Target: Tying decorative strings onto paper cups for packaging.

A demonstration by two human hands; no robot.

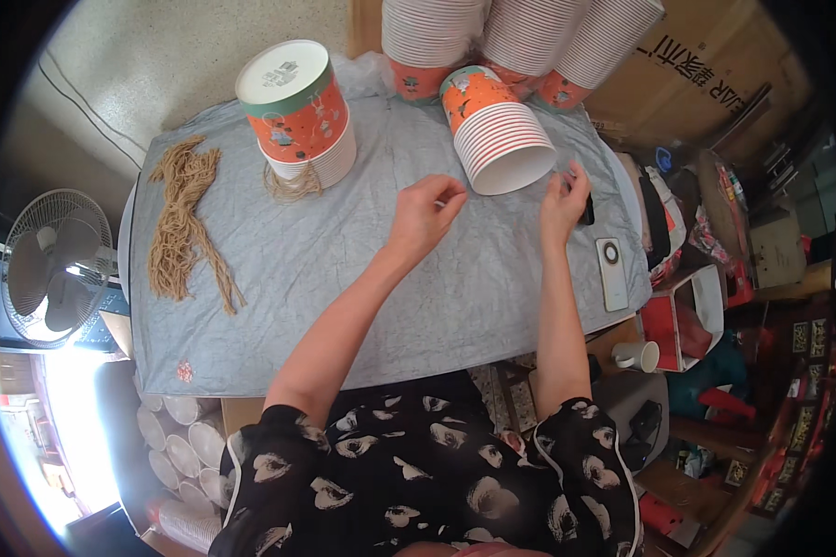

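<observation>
A nested stack of orange paper buckets (488,116) with white rims lies on its side, its open mouth tilted toward me. Just left of that mouth is my left hand (425,215), its fingers curled in and pinched; whatever they hold, if anything, is too small to make out. My right hand (565,206) is raised to the right of the rim, fingers bent but apart, with nothing visible between them. Another bucket stack (299,121) stands upside down at the back left, with loose twine (293,186) at its base. A bundle of brown twine (184,223) lies at the left.
Tall stacks of white-rimmed buckets (435,37) stand along the back, before a cardboard sheet (697,74). A phone (612,274) lies on the grey cloth (418,325) at the right, near a dark object (587,212). A fan (58,265) stands left, a mug (636,356) right.
</observation>
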